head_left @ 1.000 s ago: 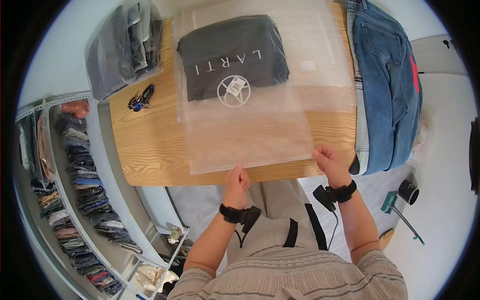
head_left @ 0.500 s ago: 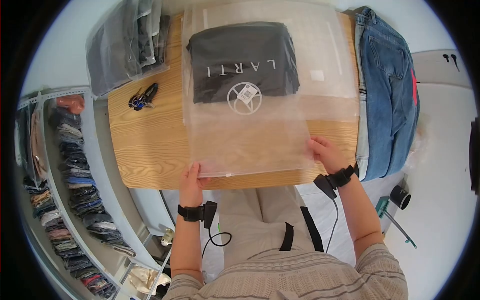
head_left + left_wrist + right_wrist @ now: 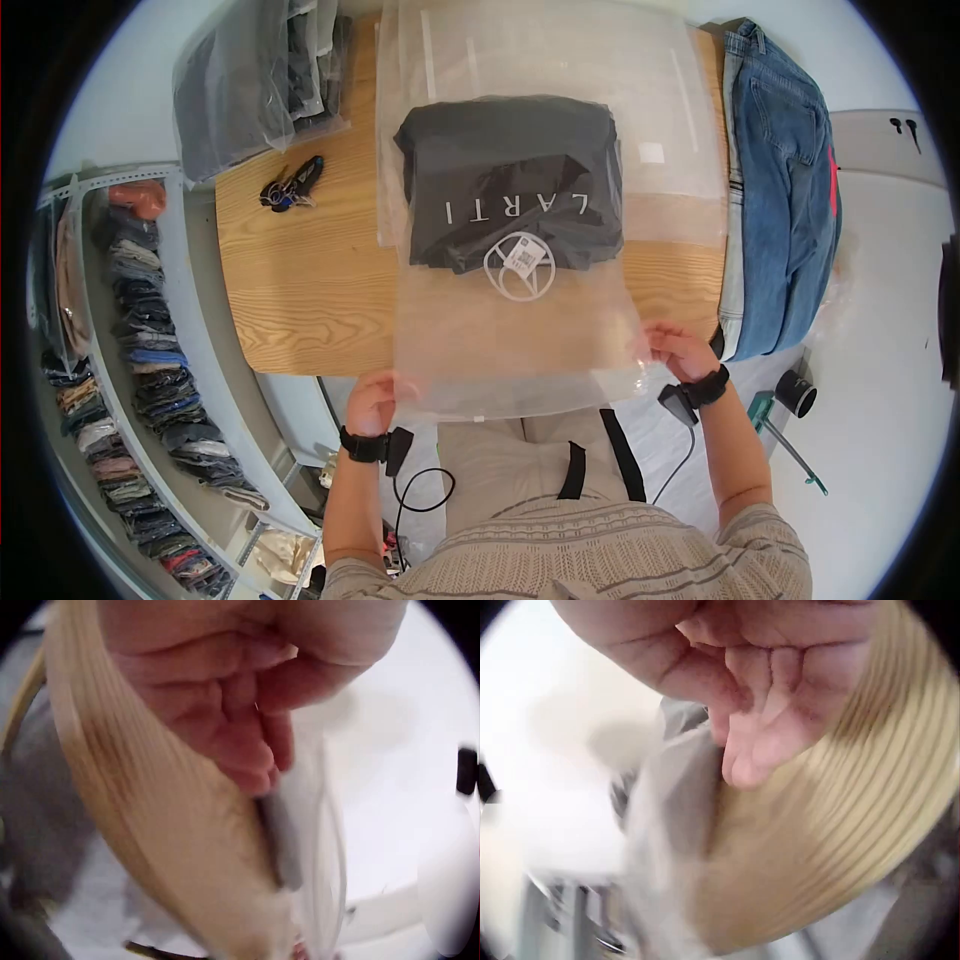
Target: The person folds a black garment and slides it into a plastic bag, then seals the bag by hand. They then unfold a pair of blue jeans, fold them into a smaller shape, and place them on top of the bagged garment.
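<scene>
A folded dark grey garment (image 3: pixel 520 150) lies inside a frosted plastic zip bag (image 3: pixel 520 350) printed with white LARTI letters and a round logo. A small white label (image 3: pixel 524 256) is on the logo. The zip end, with its small slider (image 3: pixel 480 418), reaches past the table's front edge toward the person. My left hand (image 3: pixel 372 402) pinches the bag's left side near that end, and my right hand (image 3: pixel 682 352) pinches the right side. In both wrist views, thumb and fingers meet at the thin plastic, beside the wooden table edge.
More frosted bags (image 3: pixel 575 50) lie flat beneath, on the wooden table (image 3: pixel 300 290). Keys (image 3: pixel 292 186) and bagged dark clothes (image 3: pixel 250 80) are at the left. Folded blue jeans (image 3: pixel 785 200) lie along the right edge. Shelves of folded clothes (image 3: pixel 165 360) stand further left.
First my left hand moved left along the zip end to the bag's corner. Then both hands drew the bag and garment toward the person, its zip end now over the table edge.
</scene>
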Tool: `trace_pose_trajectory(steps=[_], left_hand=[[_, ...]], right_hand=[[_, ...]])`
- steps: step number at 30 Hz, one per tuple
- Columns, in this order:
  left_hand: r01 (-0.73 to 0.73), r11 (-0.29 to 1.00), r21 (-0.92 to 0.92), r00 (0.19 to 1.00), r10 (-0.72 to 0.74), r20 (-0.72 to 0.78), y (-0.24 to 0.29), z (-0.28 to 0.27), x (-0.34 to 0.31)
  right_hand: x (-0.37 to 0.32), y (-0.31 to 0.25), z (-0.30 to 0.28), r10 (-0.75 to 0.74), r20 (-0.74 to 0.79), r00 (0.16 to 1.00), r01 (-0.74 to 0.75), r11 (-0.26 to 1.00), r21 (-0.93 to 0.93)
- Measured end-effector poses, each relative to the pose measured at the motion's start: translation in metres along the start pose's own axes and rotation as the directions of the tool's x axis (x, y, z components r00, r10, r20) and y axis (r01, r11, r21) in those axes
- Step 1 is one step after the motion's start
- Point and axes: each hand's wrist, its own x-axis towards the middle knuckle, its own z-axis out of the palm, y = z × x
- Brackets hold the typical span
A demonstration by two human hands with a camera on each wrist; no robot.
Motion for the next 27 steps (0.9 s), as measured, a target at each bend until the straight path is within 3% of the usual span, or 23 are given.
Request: trace_pose_trajectory(steps=[1, 2, 3, 4, 5, 6, 8, 9, 11, 12, 15, 19, 22, 24, 25, 27], left_hand=[[0.003, 1.000, -0.001, 1.000, -0.003, 0.001, -0.001, -0.002, 0.006], [-0.019, 0.902, 0.432, 0.983, 0.095, -0.156, -0.001, -0.006, 0.016], [0.043, 0.626, 0.778, 0.937, 0.245, -0.248, 0.000, -0.008, 0.024], [-0.071, 0.356, 0.932, 0.918, 0.388, -0.078, 0.011, 0.004, 0.031], [-0.168, 0.041, 0.985, 0.872, 0.471, 0.129, 0.027, 0.019, 0.039], [-0.169, 0.042, 0.985, 0.874, 0.469, 0.130, 0.038, 0.024, 0.046], [-0.161, -0.404, 0.900, 0.904, 0.306, 0.300, 0.052, 0.030, 0.058], [-0.168, -0.400, 0.901, 0.904, 0.302, 0.303, 0.056, 0.032, 0.066], [-0.236, -0.583, 0.778, 0.860, 0.246, 0.446, 0.061, 0.033, 0.081], [-0.237, -0.582, 0.778, 0.860, 0.247, 0.446, 0.063, 0.033, 0.088], [-0.335, -0.651, 0.681, 0.807, 0.174, 0.564, 0.064, 0.034, 0.097], [-0.390, -0.602, 0.697, 0.818, 0.120, 0.562, 0.062, 0.035, 0.094], [-0.453, -0.586, 0.672, 0.791, 0.084, 0.607, 0.071, 0.020, 0.083], [-0.514, -0.557, 0.653, 0.760, 0.058, 0.648, 0.078, 0.021, 0.074], [-0.538, -0.551, 0.638, 0.743, 0.046, 0.667, 0.087, 0.029, 0.065], [-0.561, -0.544, 0.624, 0.729, 0.032, 0.684, 0.086, 0.029, 0.051]], right_hand=[[0.008, 0.008, -0.009, -0.017, -0.090, 0.996, 0.000, 0.982, -0.190], [0.016, 0.020, -0.016, -0.151, -0.136, 0.979, 0.084, 0.909, -0.407], [0.018, 0.011, -0.005, -0.145, -0.143, 0.979, 0.076, 0.912, -0.403], [0.021, -0.011, 0.021, -0.356, -0.146, 0.923, 0.154, 0.690, -0.708], [0.026, -0.026, 0.035, -0.543, -0.065, 0.837, 0.164, 0.362, -0.918], [0.032, -0.032, 0.037, -0.542, -0.069, 0.838, 0.160, 0.363, -0.918], [0.040, -0.038, 0.037, -0.529, 0.184, 0.828, 0.050, -0.257, -0.965], [0.043, -0.039, 0.038, -0.528, 0.178, 0.831, 0.043, -0.258, -0.965], [0.051, -0.042, 0.040, -0.482, 0.277, 0.831, 0.047, -0.435, -0.899], [0.053, -0.043, 0.040, -0.482, 0.277, 0.831, 0.047, -0.436, -0.899], [0.060, -0.046, 0.040, -0.379, 0.455, 0.806, 0.136, -0.629, -0.765], [0.066, -0.049, 0.043, -0.346, 0.461, 0.817, 0.215, -0.560, -0.800], [0.057, -0.059, 0.038, -0.226, 0.461, 0.858, 0.295, -0.519, -0.802], [0.042, -0.072, 0.036, -0.135, 0.441, 0.887, 0.380, -0.329, -0.865], [0.038, -0.072, 0.037, -0.134, 0.439, 0.888, 0.378, -0.329, -0.865], [0.027, -0.068, 0.041, -0.129, 0.444, 0.887, 0.419, -0.184, -0.889]])
